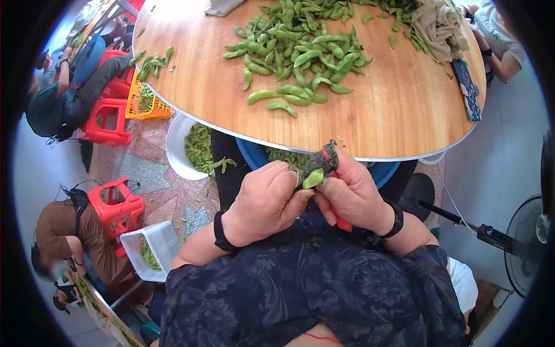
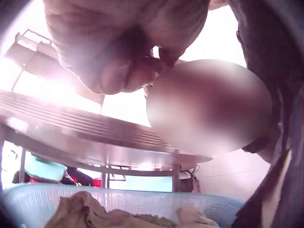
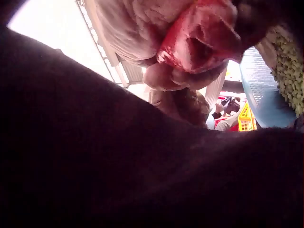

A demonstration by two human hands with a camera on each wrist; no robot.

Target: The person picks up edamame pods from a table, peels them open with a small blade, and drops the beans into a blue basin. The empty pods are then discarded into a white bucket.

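Observation:
In the head view, my left hand pinches a green soybean pod between thumb and fingers, over my lap. My right hand meets it there, thumb right at the pod. That hand grips a red handle, whose end sticks out below the palm; the rest is hidden by the fingers. A dark fuzzy wrap with a red band shows at the fingertips. The right wrist view has the red handle bulging between curled fingers. Beneath the hands sits a blue basket holding shelled beans.
A pile of pods covers part of the round wooden table, whose edge lies just beyond my hands. A white bucket of pods stands left, near a yellow basket and red stools. A fan stands right.

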